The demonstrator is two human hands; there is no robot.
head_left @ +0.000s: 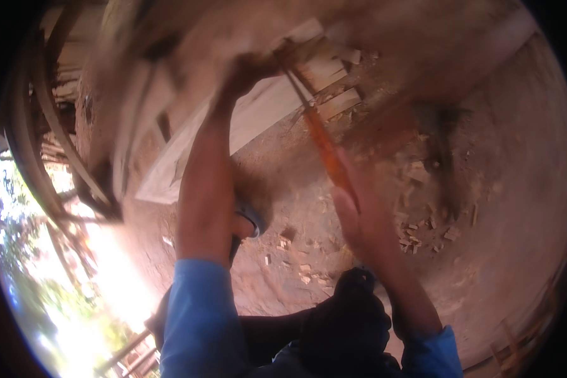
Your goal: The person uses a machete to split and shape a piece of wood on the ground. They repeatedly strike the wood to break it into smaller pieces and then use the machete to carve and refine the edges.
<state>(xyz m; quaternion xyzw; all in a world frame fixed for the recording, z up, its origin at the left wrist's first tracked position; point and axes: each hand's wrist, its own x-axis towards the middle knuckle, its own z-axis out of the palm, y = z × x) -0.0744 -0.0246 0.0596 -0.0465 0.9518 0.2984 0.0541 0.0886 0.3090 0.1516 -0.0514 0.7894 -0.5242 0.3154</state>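
My right hand [359,217] is closed around the orange handle of a long, narrow chisel-like tool [324,145]. Its thin dark shaft points up and away, over a pale wooden board [264,110]. Beyond the board's middle, my left hand [252,68] is close to the tool's far end. Motion smears its fingers, so whether it grips the tool or rests on the wood is unclear. The board runs slantwise on the earthen ground, partly hidden behind my left forearm. Short cut wood pieces [340,103] lie at its far end.
A dark hammer-shaped tool [444,157] lies on the ground to the right, blurred. Small wood chips [416,236] are scattered around it and near my sandalled foot [249,220]. Curved timbers [60,132] stand at the left, beside a bright opening.
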